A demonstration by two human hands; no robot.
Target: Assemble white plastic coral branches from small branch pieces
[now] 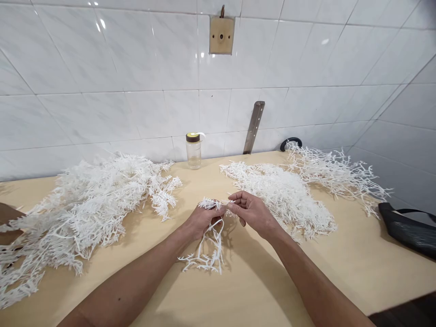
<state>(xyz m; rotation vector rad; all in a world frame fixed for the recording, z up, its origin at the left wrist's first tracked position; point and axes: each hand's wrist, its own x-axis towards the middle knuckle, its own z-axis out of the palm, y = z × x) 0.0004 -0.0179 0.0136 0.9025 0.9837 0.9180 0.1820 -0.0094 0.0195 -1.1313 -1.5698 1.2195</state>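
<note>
Some white sprigs (pixel 215 258) gripped in left hand (pixel 207 219); right hand (pixel 250 211), at its three o'clock, pinching an end; bottle (pixel 194 153) at twelve.

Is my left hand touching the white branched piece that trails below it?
Touching. The head view shows the left hand bent around the white branched piece, whose stems run up into the fingers' grip.

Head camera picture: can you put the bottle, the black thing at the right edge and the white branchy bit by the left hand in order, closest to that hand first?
1. White branchy bit: closest, held in the left hand and trailing below it.
2. Bottle: beyond the hand, near the wall.
3. Black thing: farthest, way over on the right.
</note>
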